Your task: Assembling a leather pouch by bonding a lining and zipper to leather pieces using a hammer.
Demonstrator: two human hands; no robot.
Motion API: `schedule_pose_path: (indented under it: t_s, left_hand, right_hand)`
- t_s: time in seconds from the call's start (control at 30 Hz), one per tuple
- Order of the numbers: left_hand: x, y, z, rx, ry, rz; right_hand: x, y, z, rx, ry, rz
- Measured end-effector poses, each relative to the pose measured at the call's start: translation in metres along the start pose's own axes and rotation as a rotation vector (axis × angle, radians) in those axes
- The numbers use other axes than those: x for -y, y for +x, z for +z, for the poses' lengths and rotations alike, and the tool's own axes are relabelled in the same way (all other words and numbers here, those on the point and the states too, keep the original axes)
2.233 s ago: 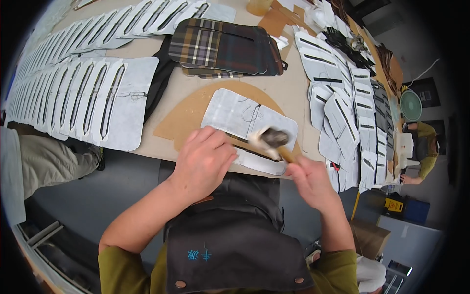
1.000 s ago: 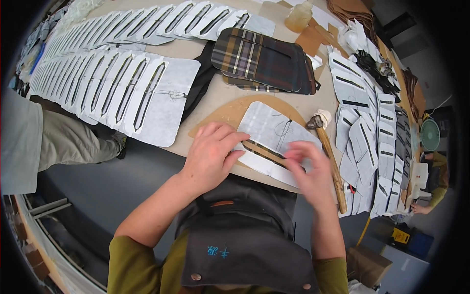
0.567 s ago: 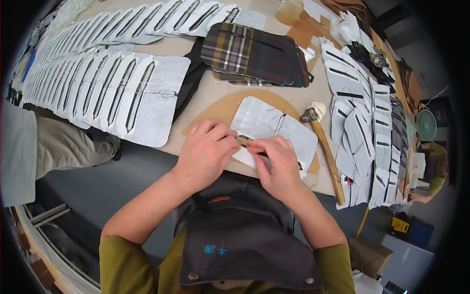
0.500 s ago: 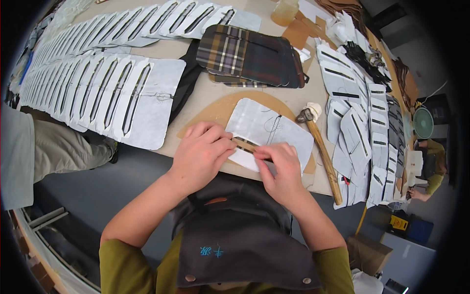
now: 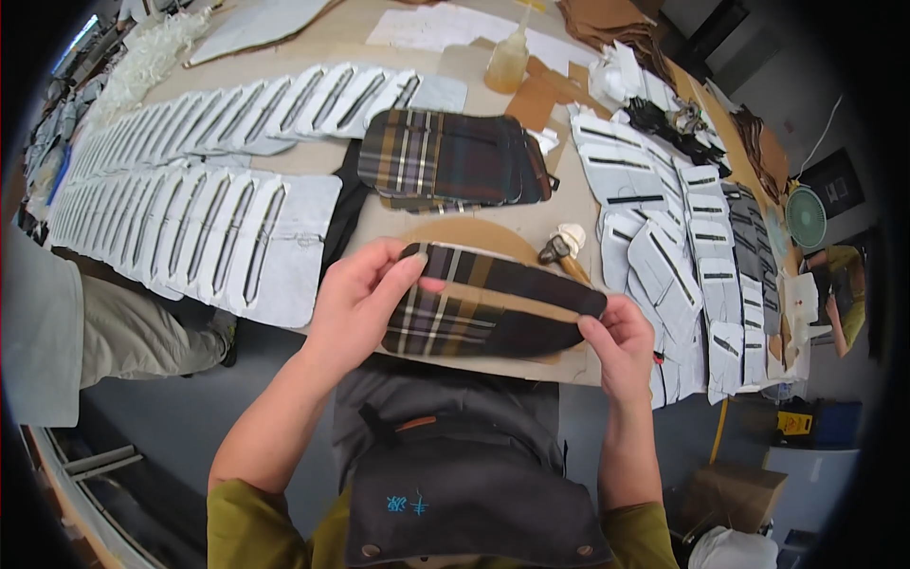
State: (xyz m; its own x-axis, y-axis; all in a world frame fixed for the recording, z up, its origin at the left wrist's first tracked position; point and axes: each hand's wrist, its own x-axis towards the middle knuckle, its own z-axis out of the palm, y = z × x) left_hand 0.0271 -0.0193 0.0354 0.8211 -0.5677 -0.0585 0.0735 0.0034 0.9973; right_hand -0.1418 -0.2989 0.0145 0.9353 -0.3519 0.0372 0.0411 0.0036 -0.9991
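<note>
A dark plaid fabric panel with rounded corners is stretched between my hands, patterned face up. A long slit runs across it, and tan shows through the gap. My left hand pinches its upper left part, with a fingertip showing in the slit. At the panel's right end, my right hand grips the edge between thumb and fingers. Underneath, a rounded tan board lies on the table, partly covered by the panel. A hammer lies just beyond the panel's right end, its lower handle hidden.
Plaid panels are stacked beyond the board. Overlapping white-backed slit pieces cover the left side; more pieces lie at right. A squeeze bottle stands far back. One person stands at left, another at far right.
The panel was lying white side up on the board under both hands. Now it is lifted and turned plaid side up, and my hands have moved apart to its ends. The view has shifted too.
</note>
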Motion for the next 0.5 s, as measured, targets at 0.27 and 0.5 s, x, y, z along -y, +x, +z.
schedule_pose_path:
  t_s: [0.27,0.5]
  left_hand:
    - [0.028,0.038,-0.005,-0.020,-0.051,-0.090]
    - [0.027,0.047,-0.003,0.006,-0.029,-0.194]
  right_hand:
    - [-0.030,0.038,0.022,-0.198,0.171,0.047]
    - [-0.043,0.048,0.020,-0.268,0.159,-0.055]
